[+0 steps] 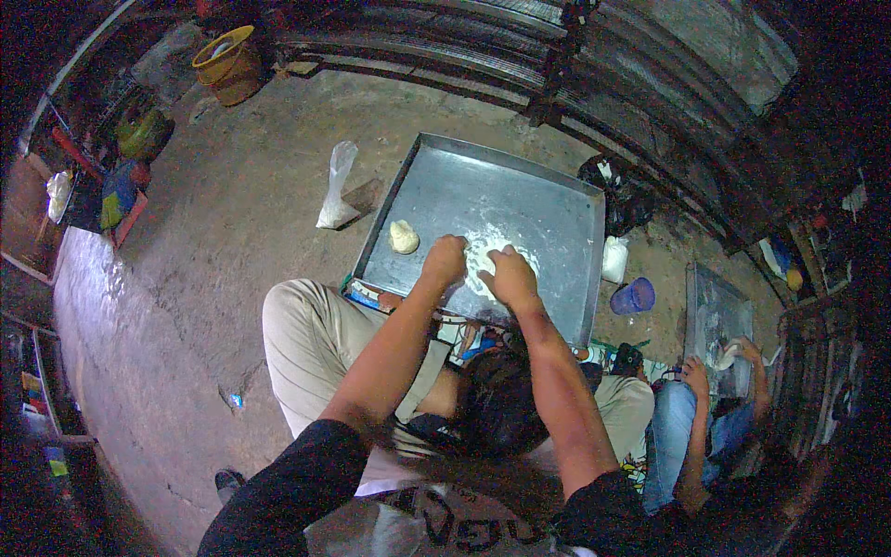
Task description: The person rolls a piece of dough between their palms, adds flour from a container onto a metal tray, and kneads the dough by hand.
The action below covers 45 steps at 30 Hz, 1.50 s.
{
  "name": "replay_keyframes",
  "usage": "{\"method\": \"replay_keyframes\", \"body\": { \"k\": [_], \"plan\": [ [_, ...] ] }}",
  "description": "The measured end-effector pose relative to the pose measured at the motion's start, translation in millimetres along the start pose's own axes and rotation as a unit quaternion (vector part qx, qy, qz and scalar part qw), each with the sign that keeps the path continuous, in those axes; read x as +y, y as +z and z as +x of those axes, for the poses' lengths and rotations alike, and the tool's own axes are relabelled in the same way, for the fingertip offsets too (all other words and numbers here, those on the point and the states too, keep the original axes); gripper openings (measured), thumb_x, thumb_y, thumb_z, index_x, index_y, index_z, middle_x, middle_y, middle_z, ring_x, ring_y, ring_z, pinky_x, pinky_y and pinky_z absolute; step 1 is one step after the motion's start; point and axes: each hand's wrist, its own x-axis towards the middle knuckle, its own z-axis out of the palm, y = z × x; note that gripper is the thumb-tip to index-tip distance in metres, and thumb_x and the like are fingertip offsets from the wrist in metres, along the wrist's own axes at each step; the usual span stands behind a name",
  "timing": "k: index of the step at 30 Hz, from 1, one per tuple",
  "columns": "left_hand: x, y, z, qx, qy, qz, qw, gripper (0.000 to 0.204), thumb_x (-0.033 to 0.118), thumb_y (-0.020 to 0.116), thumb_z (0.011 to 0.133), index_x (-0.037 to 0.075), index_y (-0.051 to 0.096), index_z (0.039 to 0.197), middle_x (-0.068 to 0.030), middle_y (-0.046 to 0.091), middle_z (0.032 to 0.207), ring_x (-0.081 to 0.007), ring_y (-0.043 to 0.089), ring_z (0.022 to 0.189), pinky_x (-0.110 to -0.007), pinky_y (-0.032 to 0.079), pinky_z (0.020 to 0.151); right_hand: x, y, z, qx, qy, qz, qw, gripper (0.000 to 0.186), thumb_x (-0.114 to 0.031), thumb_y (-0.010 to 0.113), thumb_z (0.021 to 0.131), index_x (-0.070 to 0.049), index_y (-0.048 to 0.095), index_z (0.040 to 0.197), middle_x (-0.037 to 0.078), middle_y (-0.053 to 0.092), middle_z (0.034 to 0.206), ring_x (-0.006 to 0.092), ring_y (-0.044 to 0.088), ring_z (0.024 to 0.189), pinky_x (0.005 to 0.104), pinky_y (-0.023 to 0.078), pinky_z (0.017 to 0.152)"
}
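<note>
Likely soft, light, sticky: cup dough lump [403,238] from sides near left edge of tray [529,190]. Shows left hand [444,262] curled, right hand [513,277] bent at flour [487,243]; cannot tell grip.

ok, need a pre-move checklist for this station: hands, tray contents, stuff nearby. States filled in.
1. Left hand and right hand both over the large tray: ok.
2. White powder down at the hands: ok, a loose patch.
3. Dough lump apart from both hands: ok, on the tray, left of the left hand.
4. Anything in either grip: cannot tell, fingertips unclear.
5. Purple cup off the tray: ok, on the floor to its right.
6. Co-worker's hands away from this tray: ok, at the second tray.
</note>
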Motion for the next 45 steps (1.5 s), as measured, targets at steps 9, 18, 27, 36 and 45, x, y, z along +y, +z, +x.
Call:
{"method": "replay_keyframes", "body": {
  "k": [9, 18, 27, 36, 45],
  "plan": [
    [-11, -1, -6, -0.030, 0.076, 0.021, 0.996, 0.024, 0.009, 0.064, 0.074, 0.005, 0.067, 0.097, -0.0213, 0.065, 0.101, -0.0401, 0.063, 0.096, -0.045, 0.052, 0.084, -10, -19, -3, -0.144, -0.176, -0.091, 0.970, 0.024, -0.025, 0.069, 0.076, -0.009, 0.071, 0.095, 0.014, 0.065, 0.101, 0.0324, 0.060, 0.100, 0.0482, 0.046, 0.089],
    [17, -3, -28, -0.171, 0.147, -0.040, 0.973, 0.034, 0.019, 0.073, 0.072, 0.010, 0.069, 0.105, -0.0176, 0.069, 0.096, -0.0361, 0.065, 0.092, -0.043, 0.052, 0.083, 33, -37, -13, -0.049, 0.034, 0.010, 0.998, 0.023, -0.012, 0.057, 0.080, -0.011, 0.071, 0.099, 0.016, 0.064, 0.110, 0.0371, 0.060, 0.102, 0.0457, 0.049, 0.090],
    [15, -18, -27, -0.181, 0.038, 0.114, 0.976, 0.028, 0.016, 0.072, 0.071, 0.008, 0.072, 0.097, -0.0189, 0.068, 0.104, -0.0367, 0.067, 0.091, -0.044, 0.054, 0.081, 32, -3, -2, -0.031, -0.013, 0.030, 0.999, 0.019, -0.018, 0.063, 0.082, -0.005, 0.069, 0.094, 0.023, 0.062, 0.098, 0.0412, 0.059, 0.095, 0.0453, 0.049, 0.084],
    [9, 0, -36, -0.248, 0.164, -0.024, 0.954, 0.032, 0.023, 0.080, 0.066, 0.008, 0.073, 0.094, -0.0170, 0.070, 0.095, -0.0342, 0.067, 0.090, -0.039, 0.053, 0.081, 13, -28, -10, -0.210, -0.129, -0.041, 0.968, 0.023, -0.022, 0.073, 0.071, -0.012, 0.073, 0.092, 0.014, 0.068, 0.096, 0.0343, 0.063, 0.094, 0.0432, 0.044, 0.092],
    [-7, 8, -11, -0.046, 0.109, 0.057, 0.991, 0.024, 0.008, 0.062, 0.077, 0.000, 0.064, 0.099, -0.0228, 0.064, 0.100, -0.0383, 0.061, 0.098, -0.044, 0.052, 0.086, 51, -36, -9, 0.002, 0.051, 0.059, 0.997, 0.024, -0.018, 0.075, 0.068, -0.006, 0.073, 0.089, 0.018, 0.068, 0.096, 0.0349, 0.065, 0.092, 0.0405, 0.051, 0.083]
  ]
}}
